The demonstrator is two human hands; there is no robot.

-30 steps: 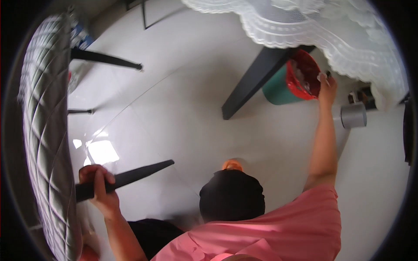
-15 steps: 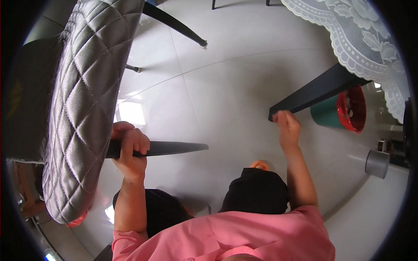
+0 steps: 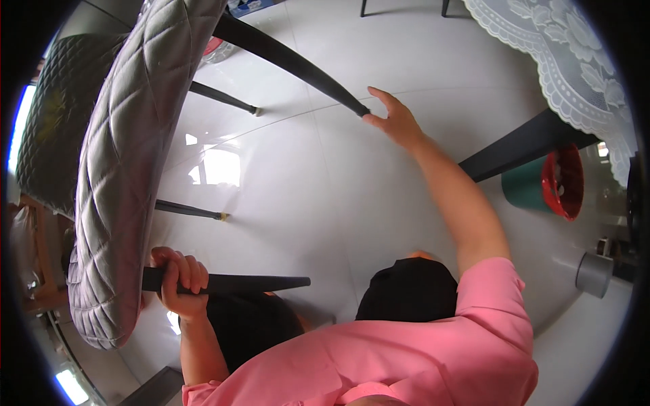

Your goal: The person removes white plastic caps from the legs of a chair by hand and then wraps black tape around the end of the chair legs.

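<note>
A chair with a grey quilted seat is tipped on its side at the left. My left hand is wrapped round its near dark leg, close to the seat. Farther off, my right hand reaches to the tip of the chair's far leg. Thumb and forefinger are spread apart there, the thumb by the leg's end; whether it touches cannot be told. The other fingers are partly hidden, and I see nothing held in this hand.
Behind stands another dark quilted chair. A lace-covered table with a dark leg is at the right, beside a green bin with a red liner. A grey cylinder lies by the right wall.
My right hand has gone from a closed pose near the table leg, up and left to the far chair leg's tip, its fingers spreading. The chair has shifted, my left hand still gripping its leg.
</note>
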